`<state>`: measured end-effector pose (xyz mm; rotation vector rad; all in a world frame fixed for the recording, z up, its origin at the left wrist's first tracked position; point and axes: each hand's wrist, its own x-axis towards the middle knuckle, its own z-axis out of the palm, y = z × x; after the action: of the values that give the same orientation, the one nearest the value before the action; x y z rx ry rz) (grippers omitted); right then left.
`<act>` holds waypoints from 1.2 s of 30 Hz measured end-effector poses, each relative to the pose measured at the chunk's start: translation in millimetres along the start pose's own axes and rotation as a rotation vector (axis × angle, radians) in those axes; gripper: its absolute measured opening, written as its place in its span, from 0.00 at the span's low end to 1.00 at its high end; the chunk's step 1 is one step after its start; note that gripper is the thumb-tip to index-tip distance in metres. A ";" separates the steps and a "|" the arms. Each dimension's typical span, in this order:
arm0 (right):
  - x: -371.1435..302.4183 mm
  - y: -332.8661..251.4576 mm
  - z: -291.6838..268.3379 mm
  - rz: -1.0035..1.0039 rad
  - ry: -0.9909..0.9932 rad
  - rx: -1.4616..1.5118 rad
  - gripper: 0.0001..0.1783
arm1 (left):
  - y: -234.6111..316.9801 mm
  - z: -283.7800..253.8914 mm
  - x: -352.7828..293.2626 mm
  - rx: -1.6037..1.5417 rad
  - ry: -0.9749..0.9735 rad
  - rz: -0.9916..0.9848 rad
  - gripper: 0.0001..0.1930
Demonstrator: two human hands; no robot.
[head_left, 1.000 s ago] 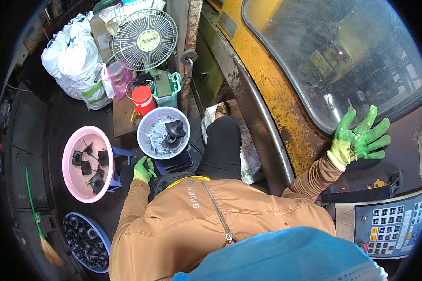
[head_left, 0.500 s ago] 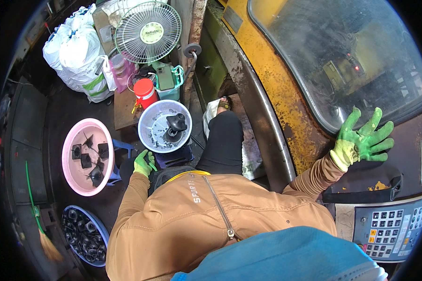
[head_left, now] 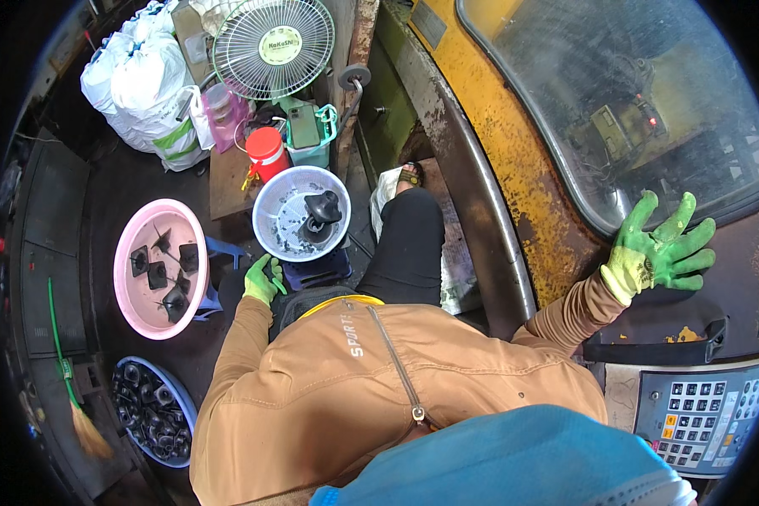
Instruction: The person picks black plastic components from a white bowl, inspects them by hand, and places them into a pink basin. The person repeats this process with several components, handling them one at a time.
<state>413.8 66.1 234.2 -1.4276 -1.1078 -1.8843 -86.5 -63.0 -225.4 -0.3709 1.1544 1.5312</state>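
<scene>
two hands (head_left: 263, 282) (head_left: 659, 255), one basket (head_left: 271, 218), two basins (head_left: 132, 291) (head_left: 185, 413)

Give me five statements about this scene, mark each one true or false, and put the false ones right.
1. The right hand is spread, fingers apart, near the lower edge of the machine's window. True.
2. The left hand is gripping the red-lidded jug. False: it is down by the person's leg, apart from the jug.
3. Several black pieces lie in the pink basin. True.
4. The broom stands inside the blue tub. False: it is outside, to the tub's left in the picture.
5. A phone is at the teal container. True.
</scene>
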 end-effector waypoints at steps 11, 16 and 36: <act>0.0 12.7 25.2 -0.029 0.066 -0.050 0.27 | 8.8 14.0 -24.6 -0.035 -0.080 0.118 0.13; -15.0 5.4 15.6 -0.015 -0.032 -0.091 0.26 | 5.5 21.3 -41.7 -0.151 -0.131 0.138 0.13; -68.5 -158.9 -99.7 0.224 -1.009 1.815 0.16 | 32.7 131.9 -120.8 0.666 -0.589 0.529 0.20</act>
<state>256.1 60.8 111.7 -0.9945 -1.9776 0.5070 -30.9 -21.6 -57.3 0.8381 1.2386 1.4316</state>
